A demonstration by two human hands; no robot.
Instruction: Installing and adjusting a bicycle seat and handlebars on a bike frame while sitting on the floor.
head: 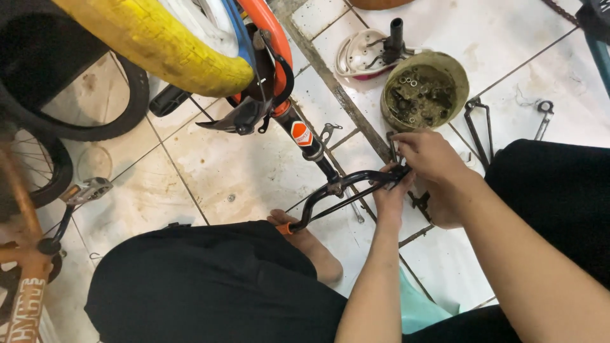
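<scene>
We see both hands meeting at one end of a black handlebar (343, 187) that belongs to an upturned child's bicycle. The left hand (389, 198) comes up from below and is wrapped around the bar's end, fingers closed on the tube. The right hand (429, 155) comes in from the right and pinches the same end from above — whether it also holds a small tool or part we cannot tell, since the fingers cover that spot. The two hands touch each other there.

The handlebar hangs low over the tiled floor (254, 171), its other end — with an orange grip (285, 228) — resting beside a bare foot (311, 248). The bar joins a black stem (304, 134) with an orange sticker, which rises to the orange fork (270, 28) and the yellow tyre (159, 41) at the top of the view.

Just beyond the hands stands a round, grimy tin (424, 90) full of nuts and washers. A loose spanner (542, 117) lies well off to the right. A silver pedal (89, 189) of another bicycle shows at left.
</scene>
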